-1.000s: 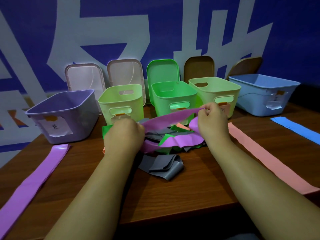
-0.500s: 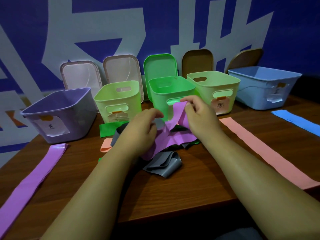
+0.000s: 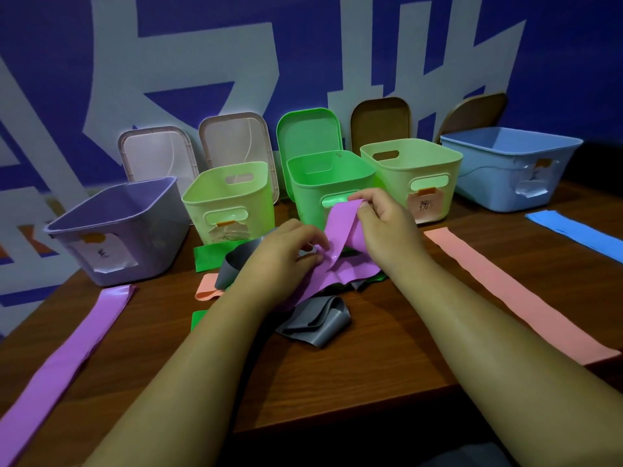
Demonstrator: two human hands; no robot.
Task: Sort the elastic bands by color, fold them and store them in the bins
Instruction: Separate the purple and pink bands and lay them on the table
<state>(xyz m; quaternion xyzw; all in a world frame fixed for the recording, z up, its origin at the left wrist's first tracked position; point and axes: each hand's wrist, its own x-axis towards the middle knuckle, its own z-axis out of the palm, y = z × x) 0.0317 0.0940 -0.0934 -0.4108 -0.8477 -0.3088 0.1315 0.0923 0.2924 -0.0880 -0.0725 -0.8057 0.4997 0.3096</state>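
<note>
Your hands are way closer together than a second back, so the purple band (image 3: pixel 340 230) isn't stretched wide anymore. Your right hand (image 3: pixel 387 230) pinches its top end and your left hand (image 3: pixel 283 254) pinches it just below, over the mixed pile (image 3: pixel 317 318). Looks like the fold's started. The purple bin (image 3: pixel 151 241) waits off to the left of your left hand.

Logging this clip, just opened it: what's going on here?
A person holds a purple elastic band over a tangled pile of bands: the right hand pinches its raised end, the left hand pinches it lower down. A second purple band, a pink band and a blue band lie flat on the table.
</note>
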